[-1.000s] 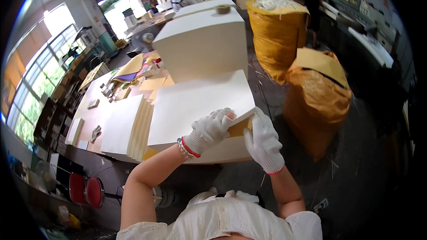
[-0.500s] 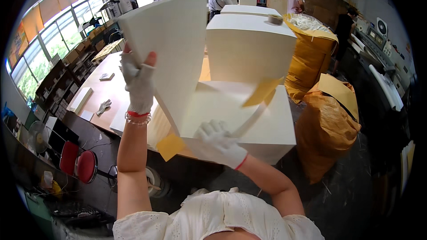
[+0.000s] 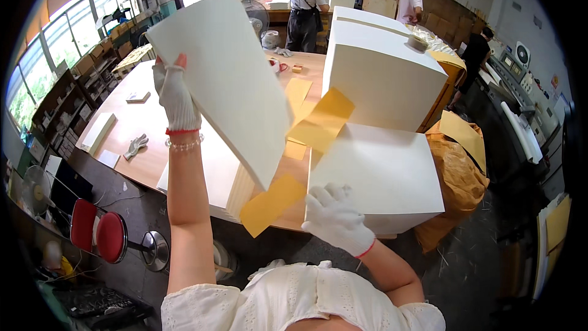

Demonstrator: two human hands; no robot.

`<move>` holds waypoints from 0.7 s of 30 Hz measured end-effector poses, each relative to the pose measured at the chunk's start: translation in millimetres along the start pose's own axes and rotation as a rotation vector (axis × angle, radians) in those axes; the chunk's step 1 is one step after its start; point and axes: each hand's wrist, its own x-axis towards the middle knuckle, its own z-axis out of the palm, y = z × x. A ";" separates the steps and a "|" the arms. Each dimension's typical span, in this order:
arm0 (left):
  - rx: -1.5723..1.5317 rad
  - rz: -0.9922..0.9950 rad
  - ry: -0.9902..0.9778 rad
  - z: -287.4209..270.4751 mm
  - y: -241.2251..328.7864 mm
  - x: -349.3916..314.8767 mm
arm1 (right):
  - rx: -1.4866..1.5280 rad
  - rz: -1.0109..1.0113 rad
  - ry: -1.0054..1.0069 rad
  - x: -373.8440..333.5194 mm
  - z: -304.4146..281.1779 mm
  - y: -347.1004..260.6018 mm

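Observation:
My left hand (image 3: 176, 95), in a white knit glove with bare thumb and fingertip, grips a thick sheaf of white sheets (image 3: 223, 79) at its left edge. The sheaf is raised and tilted over the table. My right hand (image 3: 337, 217), gloved too, lies with fingers apart at the near left corner of a tall white paper stack (image 3: 383, 165). A yellow card slip (image 3: 323, 119) juts out between the sheaf and this stack. Another yellow slip (image 3: 272, 204) sticks out beside a lower white stack (image 3: 211, 175), which the sheaf and my forearm partly hide.
A taller white stack (image 3: 386, 73) bears a tape roll (image 3: 418, 43). The wooden table (image 3: 144, 159) also holds a loose glove (image 3: 136, 146) and small paper blocks. An orange sack (image 3: 453, 165) stands right, a red stool (image 3: 113, 236) left. Several people work further back.
The sheaf in my left hand has moved left, away from the right-hand stack, and leans more. My right hand has shifted right to the stack's corner. The view has turned slightly.

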 end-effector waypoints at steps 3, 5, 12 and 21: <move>-0.049 0.099 -0.012 1.2 17.2 4.0 | 0.030 0.026 -0.024 8.8 10.0 3.4; 0.035 0.238 0.037 1.9 39.5 -6.9 | 0.161 0.142 -0.026 29.9 3.7 -11.6; 0.502 0.761 0.011 15.2 75.1 -94.9 | 0.577 0.172 0.657 143.9 87.5 -91.7; 0.947 0.699 -0.265 25.8 2.7 -78.7 | 1.622 0.287 0.310 146.6 246.2 -60.7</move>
